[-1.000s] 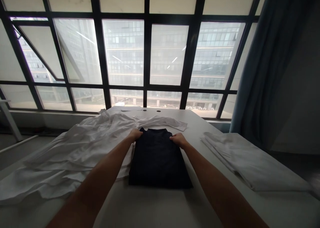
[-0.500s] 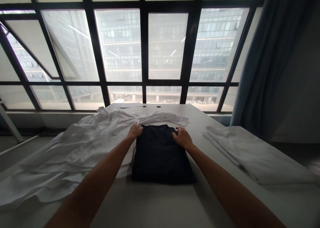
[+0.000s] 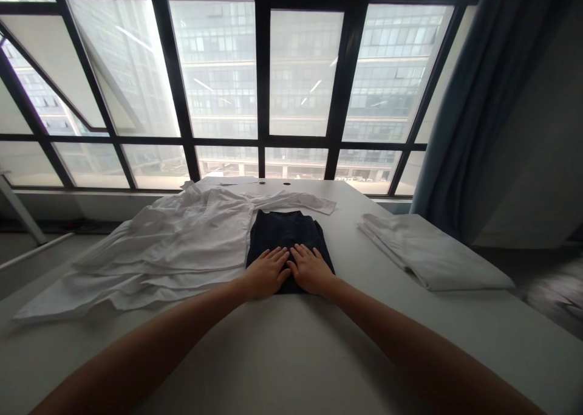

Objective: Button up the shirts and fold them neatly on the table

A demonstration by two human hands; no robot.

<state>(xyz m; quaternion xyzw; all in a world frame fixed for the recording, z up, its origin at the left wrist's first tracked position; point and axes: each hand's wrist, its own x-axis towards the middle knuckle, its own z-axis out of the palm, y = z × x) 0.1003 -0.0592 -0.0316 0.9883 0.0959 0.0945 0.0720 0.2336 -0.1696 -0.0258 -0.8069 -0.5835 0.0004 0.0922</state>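
A dark navy folded garment [image 3: 286, 228] lies flat on the white table [image 3: 282, 342], in the middle of the head view. My left hand [image 3: 268, 272] rests flat on its near left part, fingers stretched out and pointing away from me. Beside it, my right hand [image 3: 312, 270] lies flat on the near right part, its fingers also spread. The two thumbs are close together near the garment's middle. Both palms cover much of its near edge. Just left of the garment, a wrinkled white shirt [image 3: 182, 239] is spread out, one sleeve reaching behind the dark cloth.
On the table's right side lies a folded white cloth [image 3: 437, 254]. Two dark round holes are near the far table edge. Black-framed windows [image 3: 262, 68] stand behind, with a blue-grey curtain [image 3: 464, 135] at the right. A blurred pale object [image 3: 555, 290] shows at the far right.
Both hands have left the garment's far corners and come toward me onto its near part, from gripping to lying flat. The garment looks shorter front to back. The view has tilted down slightly.
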